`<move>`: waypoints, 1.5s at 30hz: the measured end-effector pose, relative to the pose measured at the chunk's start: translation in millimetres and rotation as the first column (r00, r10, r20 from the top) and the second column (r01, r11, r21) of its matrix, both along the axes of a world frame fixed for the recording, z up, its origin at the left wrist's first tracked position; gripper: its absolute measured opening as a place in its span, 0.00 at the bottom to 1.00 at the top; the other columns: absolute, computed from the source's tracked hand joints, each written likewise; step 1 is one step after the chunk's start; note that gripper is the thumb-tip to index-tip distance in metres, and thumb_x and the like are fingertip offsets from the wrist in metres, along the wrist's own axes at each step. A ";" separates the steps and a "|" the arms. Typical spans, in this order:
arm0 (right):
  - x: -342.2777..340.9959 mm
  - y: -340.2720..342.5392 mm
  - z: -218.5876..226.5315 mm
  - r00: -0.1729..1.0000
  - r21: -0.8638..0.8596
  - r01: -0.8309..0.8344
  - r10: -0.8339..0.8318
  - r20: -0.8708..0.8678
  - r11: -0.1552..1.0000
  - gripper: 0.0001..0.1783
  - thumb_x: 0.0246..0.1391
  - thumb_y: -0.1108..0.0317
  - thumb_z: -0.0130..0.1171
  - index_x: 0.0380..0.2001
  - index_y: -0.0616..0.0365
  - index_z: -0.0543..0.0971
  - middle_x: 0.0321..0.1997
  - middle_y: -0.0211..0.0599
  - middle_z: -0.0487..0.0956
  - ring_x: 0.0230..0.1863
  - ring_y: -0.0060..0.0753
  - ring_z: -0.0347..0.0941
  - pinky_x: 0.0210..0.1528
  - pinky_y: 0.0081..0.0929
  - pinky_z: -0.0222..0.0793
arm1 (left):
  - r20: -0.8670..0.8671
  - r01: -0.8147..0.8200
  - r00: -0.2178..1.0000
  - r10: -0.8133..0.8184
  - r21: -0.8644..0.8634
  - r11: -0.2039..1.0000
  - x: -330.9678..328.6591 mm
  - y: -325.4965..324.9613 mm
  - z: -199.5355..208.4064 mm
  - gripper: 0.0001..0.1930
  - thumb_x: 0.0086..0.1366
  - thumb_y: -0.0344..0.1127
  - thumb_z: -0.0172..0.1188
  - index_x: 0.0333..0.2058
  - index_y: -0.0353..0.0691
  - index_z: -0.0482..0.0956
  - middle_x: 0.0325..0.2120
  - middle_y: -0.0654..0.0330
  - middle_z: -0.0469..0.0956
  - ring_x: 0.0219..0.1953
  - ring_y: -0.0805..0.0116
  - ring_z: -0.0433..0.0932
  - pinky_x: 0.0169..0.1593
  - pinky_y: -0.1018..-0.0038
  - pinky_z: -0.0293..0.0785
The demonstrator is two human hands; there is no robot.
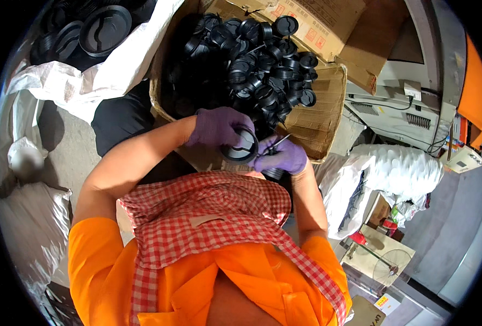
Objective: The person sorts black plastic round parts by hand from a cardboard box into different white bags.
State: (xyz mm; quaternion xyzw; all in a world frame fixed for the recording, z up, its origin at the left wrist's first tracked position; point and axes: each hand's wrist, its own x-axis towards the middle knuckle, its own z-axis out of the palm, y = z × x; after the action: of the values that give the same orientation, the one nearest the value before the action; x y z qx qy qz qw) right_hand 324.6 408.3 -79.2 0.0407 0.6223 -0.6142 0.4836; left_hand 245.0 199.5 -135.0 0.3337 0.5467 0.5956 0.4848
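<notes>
In front of my chest, my left hand [221, 127], in a purple glove, is closed on the upper left edge of a round black plastic lid [243, 143]. The face of this lid catches the light and has a raised strip across it. My right hand [282, 156], gloved the same way, meets the lid's right edge. From its fingers sticks a thin dark pointed tool [278, 142], whose exact kind I cannot make out. Just beyond both hands, a heap of black plastic lids [262, 70] fills much of an open cardboard box [323, 117].
At the far left, a white sack [70, 81] holds larger black lids [105, 31]. Another white sack [34, 233] lies at the left. To the right are a pale machine cabinet [398, 111], white bags [398, 165] and a fan [391, 266].
</notes>
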 end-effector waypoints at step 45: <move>-109.9 -29.2 -129.0 0.740 0.671 0.332 0.259 -0.621 0.662 0.11 0.49 0.70 0.47 0.37 0.55 0.74 0.40 0.51 0.75 0.42 0.52 0.73 0.42 0.40 0.68 | -0.966 -0.925 -0.211 0.149 0.247 0.289 -74.3 -166.8 174.5 0.31 0.51 0.31 0.63 0.55 0.36 0.63 0.57 0.47 0.59 0.57 0.54 0.62 0.59 0.65 0.59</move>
State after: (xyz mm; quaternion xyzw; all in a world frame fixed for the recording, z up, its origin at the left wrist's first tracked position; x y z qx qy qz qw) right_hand 214.7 379.1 -208.1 0.0251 0.9464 -0.2844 0.1508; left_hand 170.7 32.6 39.5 0.1037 0.9433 0.1854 -0.2549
